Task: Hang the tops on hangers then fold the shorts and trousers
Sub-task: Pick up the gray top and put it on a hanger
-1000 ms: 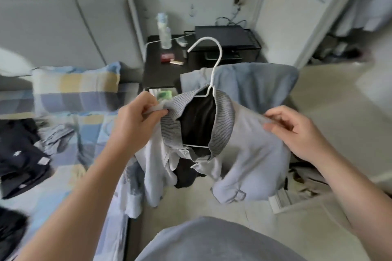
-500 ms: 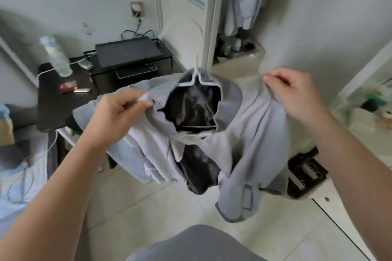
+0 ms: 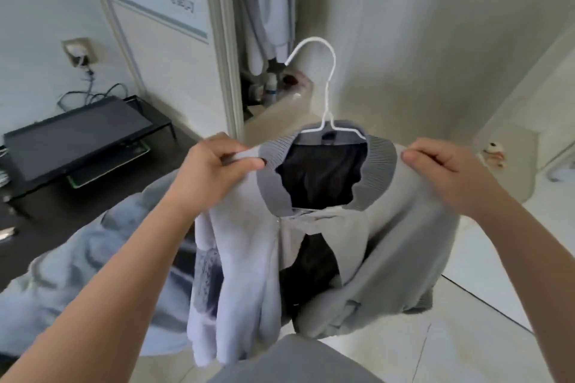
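Jacket (image 3: 404,242) in grey, with a ribbed collar and dark lining, is hanging in the air just in front of my chest, and I am holding it up by both shoulders. Over on the left, my left hand (image 3: 214,171) is pinching the shoulder cloth right beside the collar, thumb on top and fingers curled under, with the front panel and sleeve drooping below it. Up past that hand, other clothes (image 3: 267,9) are hanging in a narrow opening beside the door frame, which I am judging to be where this jacket is going. In the middle, the wire hanger (image 3: 326,109) is sitting inside the neck, its bar running straight across from one hand to the other, its hook standing up and away from me with the open end pointing left. On the right, my right hand (image 3: 448,177) is gripping the other shoulder just beside the collar, fingers curled into the cloth. Both hands are sitting about level and equally close to the hook, which neither is touching. The opening is lying ahead and slightly left of the hook, so my left hand is the nearer one to it. I am reckoning one hand needs to let go and take the hook.
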A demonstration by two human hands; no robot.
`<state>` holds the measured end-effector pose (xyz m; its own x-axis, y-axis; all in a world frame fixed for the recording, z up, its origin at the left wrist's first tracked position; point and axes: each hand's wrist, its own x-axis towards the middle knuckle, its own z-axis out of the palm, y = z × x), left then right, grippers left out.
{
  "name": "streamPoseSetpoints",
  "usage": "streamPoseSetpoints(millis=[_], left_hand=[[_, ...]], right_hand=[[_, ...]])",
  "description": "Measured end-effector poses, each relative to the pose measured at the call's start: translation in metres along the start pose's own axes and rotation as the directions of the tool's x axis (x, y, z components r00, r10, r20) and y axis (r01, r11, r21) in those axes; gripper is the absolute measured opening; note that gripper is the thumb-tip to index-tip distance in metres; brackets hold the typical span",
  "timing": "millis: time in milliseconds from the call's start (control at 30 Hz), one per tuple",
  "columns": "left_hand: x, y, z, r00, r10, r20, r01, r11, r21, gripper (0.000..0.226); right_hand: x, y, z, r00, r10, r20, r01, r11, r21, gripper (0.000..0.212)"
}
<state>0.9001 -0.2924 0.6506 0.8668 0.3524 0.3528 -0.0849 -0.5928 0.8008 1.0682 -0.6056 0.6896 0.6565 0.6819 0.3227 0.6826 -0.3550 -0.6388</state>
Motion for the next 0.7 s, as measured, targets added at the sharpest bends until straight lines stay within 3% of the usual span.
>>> streamPoseSetpoints(millis=[133,233,300,367,533,633,700], left_hand=[[0.054,-0.043,-0.006,0.942,-0.084,0.325,0.17,0.955,-0.244,0.053],[0.089,-0.075,-0.013,0.815,-0.068,0.575,0.377,0.817,-0.437,0.062],[0.107,-0.088,-0.008,0.719,-0.06,0.692,0.436,0.815,-0.382,0.047],[0.122,-0.095,0.0,0.677,-0.089,0.731,0.433,0.851,-0.297,0.034],[0.152,-0.103,0.021,0.499,-0.026,0.866,0.242,0.964,-0.111,0.026],[0.172,-0.104,0.034,0.615,-0.009,0.789,-0.012,1.0,0.021,0.015],[0.192,-0.102,0.034,0.692,0.025,0.721,-0.088,0.995,0.051,0.008]], right_hand=[[-0.004,0.005,-0.006,0.978,0.129,-0.161,-0.148,0.982,-0.113,0.024],[-0.012,0.003,-0.006,0.936,0.217,-0.279,-0.26,0.957,-0.128,0.02],[-0.017,0.0,-0.004,0.907,0.267,-0.325,-0.322,0.938,-0.126,0.02],[-0.02,-0.008,-0.001,0.89,0.295,-0.347,-0.358,0.924,-0.135,0.02],[-0.029,-0.035,-0.002,0.806,0.322,-0.496,-0.433,0.893,-0.123,0.026],[-0.033,-0.05,-0.007,0.754,0.356,-0.552,-0.501,0.855,-0.134,0.029],[-0.036,-0.06,-0.012,0.741,0.388,-0.548,-0.519,0.849,-0.102,0.029]])
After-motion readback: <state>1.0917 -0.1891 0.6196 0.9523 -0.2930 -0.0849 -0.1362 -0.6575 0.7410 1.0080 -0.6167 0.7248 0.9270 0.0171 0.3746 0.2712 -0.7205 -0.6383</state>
